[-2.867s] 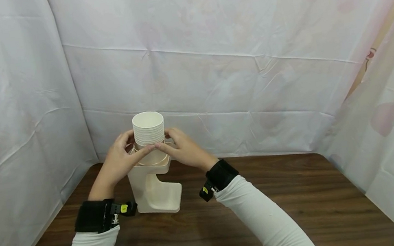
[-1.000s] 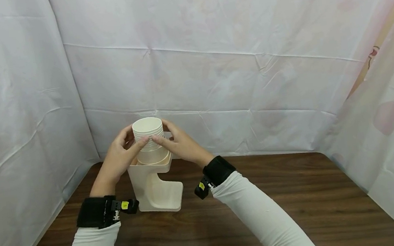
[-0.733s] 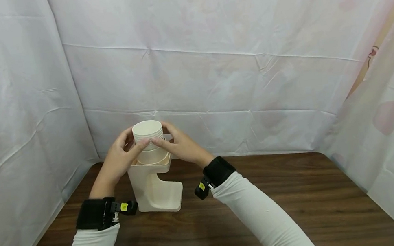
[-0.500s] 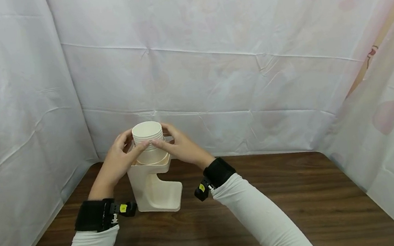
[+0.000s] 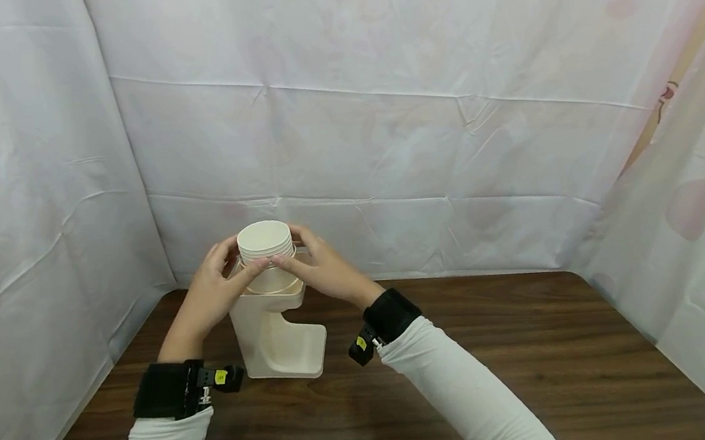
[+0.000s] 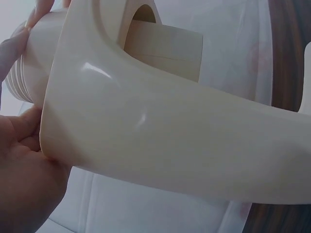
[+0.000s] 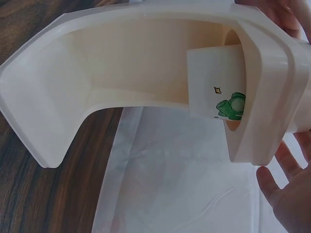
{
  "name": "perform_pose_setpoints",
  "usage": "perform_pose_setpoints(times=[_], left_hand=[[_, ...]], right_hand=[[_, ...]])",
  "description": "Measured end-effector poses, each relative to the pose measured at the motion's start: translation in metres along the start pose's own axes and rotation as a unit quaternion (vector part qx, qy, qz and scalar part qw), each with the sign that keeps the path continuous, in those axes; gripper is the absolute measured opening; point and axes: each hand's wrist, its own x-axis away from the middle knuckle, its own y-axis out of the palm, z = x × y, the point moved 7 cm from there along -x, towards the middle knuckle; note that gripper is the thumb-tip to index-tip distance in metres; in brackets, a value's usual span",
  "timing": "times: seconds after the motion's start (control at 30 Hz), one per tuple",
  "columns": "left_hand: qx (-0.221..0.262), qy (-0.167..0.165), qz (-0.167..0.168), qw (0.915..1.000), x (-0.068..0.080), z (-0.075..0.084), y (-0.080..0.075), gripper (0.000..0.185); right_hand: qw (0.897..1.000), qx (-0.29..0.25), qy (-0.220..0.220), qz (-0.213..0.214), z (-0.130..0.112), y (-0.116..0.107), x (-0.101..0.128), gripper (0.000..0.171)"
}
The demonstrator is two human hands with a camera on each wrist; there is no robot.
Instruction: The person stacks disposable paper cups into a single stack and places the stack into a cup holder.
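A stack of white paper cups (image 5: 265, 239) stands upright in the top of a cream cup holder (image 5: 248, 335). My left hand (image 5: 210, 285) and right hand (image 5: 331, 270) grip the stack from either side, thumb tips meeting in front and fingers reaching behind. Below the holder's top, the lowest paper cup (image 7: 214, 80) pokes through a round hole, showing a green cartoon figure in the right wrist view. The left wrist view shows the holder's side wall (image 6: 146, 126) with the left hand's fingers at its top edge. Fingertips behind the cups are mostly hidden.
The holder stands on a dark wooden table (image 5: 474, 352) near its back left. Pale cloth (image 5: 379, 114) hangs behind the table and along both sides.
The cup stack has sunk lower into the holder, and fewer rims show above the hands. Both hands rose along the stack, then moved down with it. The holder stays in place.
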Motion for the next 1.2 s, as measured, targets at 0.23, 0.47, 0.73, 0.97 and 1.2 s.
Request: perform_pose_setpoints(times=[0.23,0.47,0.73,0.97,1.2], left_hand=[[-0.018,0.007,-0.002,0.9998,-0.0013,0.0013,0.0004,0.08],[-0.025,0.01,-0.004,0.9996,-0.0014,-0.0023,0.001,0.08],[-0.022,0.007,-0.004,0.9997,-0.0018,-0.0045,0.0024,0.08],[-0.016,-0.005,-0.004,0.9999,-0.0003,-0.0054,0.0004,0.081],[-0.016,-0.009,0.007,0.9998,0.0036,-0.0047,-0.0021,0.082]], right_hand=[[1.0,-0.002,-0.002,0.007,-0.0002,0.0017,0.0033,0.062],[1.0,-0.014,0.005,0.009,0.0022,0.003,0.0025,0.061],[0.999,-0.033,0.02,0.005,0.0038,0.0033,0.0029,0.062],[0.998,-0.058,0.039,0.0,0.007,0.0062,0.0046,0.063],[0.999,-0.029,0.042,0.0,0.0059,0.0034,0.0061,0.067]])
